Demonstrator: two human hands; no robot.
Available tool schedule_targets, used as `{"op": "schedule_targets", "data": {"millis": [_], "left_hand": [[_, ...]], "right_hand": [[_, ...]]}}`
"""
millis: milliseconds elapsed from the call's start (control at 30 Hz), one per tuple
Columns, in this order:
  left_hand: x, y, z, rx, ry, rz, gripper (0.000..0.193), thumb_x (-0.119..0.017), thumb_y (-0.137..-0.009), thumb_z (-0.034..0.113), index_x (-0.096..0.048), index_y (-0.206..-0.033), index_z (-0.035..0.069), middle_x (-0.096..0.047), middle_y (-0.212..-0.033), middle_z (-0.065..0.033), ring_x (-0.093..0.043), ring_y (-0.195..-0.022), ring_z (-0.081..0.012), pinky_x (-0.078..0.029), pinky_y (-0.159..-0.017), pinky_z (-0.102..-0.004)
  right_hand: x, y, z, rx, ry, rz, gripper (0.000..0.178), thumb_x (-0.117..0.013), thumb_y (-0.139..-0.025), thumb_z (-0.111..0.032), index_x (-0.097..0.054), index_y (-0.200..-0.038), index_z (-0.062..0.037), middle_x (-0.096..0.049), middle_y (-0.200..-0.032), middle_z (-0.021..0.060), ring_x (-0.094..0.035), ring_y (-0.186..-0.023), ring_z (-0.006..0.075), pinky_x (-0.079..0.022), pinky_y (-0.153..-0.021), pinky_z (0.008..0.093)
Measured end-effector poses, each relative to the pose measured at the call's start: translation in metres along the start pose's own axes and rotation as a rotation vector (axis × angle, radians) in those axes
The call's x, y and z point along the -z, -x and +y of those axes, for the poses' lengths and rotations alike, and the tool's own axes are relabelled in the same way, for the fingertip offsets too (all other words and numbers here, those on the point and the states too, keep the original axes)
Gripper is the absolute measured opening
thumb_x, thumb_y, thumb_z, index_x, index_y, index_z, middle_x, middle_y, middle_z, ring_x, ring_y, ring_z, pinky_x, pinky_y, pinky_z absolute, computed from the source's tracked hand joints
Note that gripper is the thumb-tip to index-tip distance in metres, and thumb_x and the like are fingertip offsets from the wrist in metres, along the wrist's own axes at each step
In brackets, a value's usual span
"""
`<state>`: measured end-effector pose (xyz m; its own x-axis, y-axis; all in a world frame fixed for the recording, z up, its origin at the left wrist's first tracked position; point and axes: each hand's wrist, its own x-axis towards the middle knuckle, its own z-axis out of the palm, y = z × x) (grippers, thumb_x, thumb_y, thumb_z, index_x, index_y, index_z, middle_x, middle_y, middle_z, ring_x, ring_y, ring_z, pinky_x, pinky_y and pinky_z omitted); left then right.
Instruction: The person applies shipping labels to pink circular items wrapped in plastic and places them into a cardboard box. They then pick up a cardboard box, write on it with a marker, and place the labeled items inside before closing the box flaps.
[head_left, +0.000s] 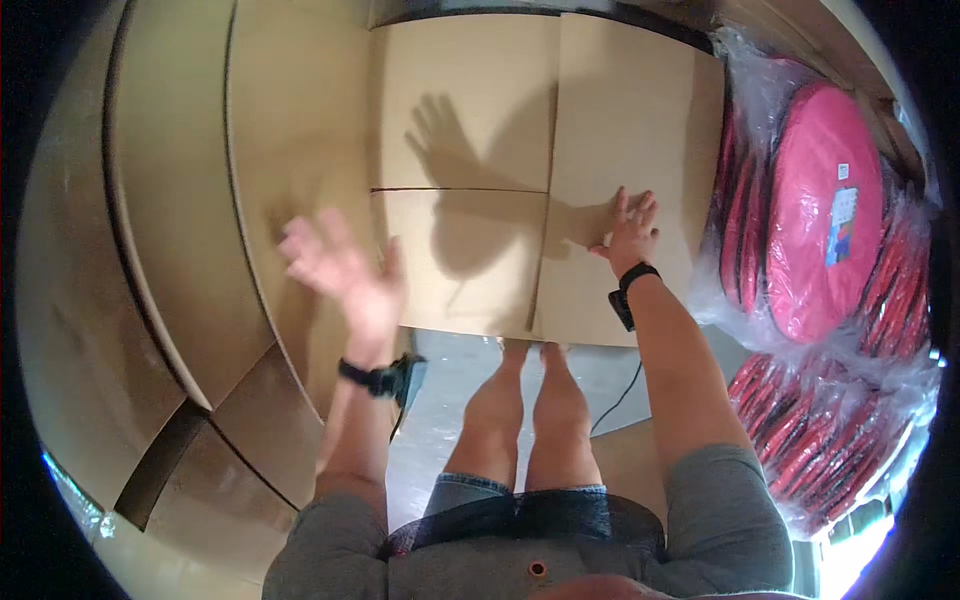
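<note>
In front of me stands a large cardboard box (465, 90) with its top flaps folded down. The right flap (640, 110) overlaps the edges of two left panels. My right hand (632, 235) rests on that flap with its fingers spread. Raised over the box's left edge, my left hand (345, 270) is blurred by motion; its fingers are apart and nothing shows in it. Shadows of a hand and a head fall across the box top. Each wrist wears a black strap with a small device.
Tall cardboard boxes (175, 150) line the left side. On the right lie pink round flat items (830, 210) in clear plastic, with several red wrapped stacks (810, 430) nearer me. A grey floor (450, 400) and a thin black cable (620, 400) show by my legs.
</note>
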<state>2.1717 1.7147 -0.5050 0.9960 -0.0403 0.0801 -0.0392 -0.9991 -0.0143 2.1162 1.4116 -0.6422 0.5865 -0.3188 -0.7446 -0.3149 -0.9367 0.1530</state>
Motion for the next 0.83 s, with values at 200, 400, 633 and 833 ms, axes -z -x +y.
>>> {"op": "schedule_targets", "data": {"millis": [200,400,633,833], "left_hand": [[0.056,0.003,-0.039,0.218,-0.261,-0.019,0.096,-0.067,-0.068,0.025,-0.004,-0.135,-0.001,-0.012,-0.135,-0.0293,-0.015,-0.123,-0.0456,-0.018,-0.098,-0.0538],[0.053,0.004,0.012,0.386,-0.038,-0.05,0.098,-0.069,-0.066,0.026,-0.004,-0.134,-0.003,-0.028,-0.125,-0.0275,-0.033,-0.111,-0.0402,-0.025,-0.094,-0.0517],[-0.04,0.069,0.138,0.077,0.588,-0.551,0.081,-0.062,-0.072,0.02,-0.014,-0.131,-0.007,-0.019,-0.133,-0.0298,-0.015,-0.126,-0.0408,-0.015,-0.104,-0.0426],[-0.122,0.083,0.174,-0.015,0.498,-0.719,0.085,-0.066,-0.067,0.019,-0.015,-0.134,0.003,-0.008,-0.136,-0.0297,-0.007,-0.129,-0.04,-0.014,-0.104,-0.0458]], "right_hand": [[-0.002,0.001,-0.002,0.024,0.067,0.051,0.119,-0.077,-0.051,-0.047,-0.001,-0.138,-0.0169,-0.004,-0.138,0.0265,-0.013,-0.128,0.0376,-0.042,-0.088,0.0436],[-0.009,0.001,0.002,0.027,0.066,0.09,0.12,-0.077,-0.051,-0.047,0.0,-0.137,-0.0181,-0.003,-0.139,0.0263,-0.015,-0.128,0.0373,-0.041,-0.089,0.0439],[-0.006,0.002,-0.004,0.017,0.088,0.031,0.12,-0.077,-0.05,-0.048,0.0,-0.137,-0.0175,0.0,-0.139,0.0264,-0.014,-0.128,0.0378,-0.038,-0.091,0.0466],[-0.004,0.004,-0.002,0.028,0.084,0.028,0.114,-0.072,-0.056,-0.052,-0.001,-0.138,-0.0179,0.001,-0.139,0.0259,-0.011,-0.129,0.0376,-0.036,-0.092,0.0491]]}}
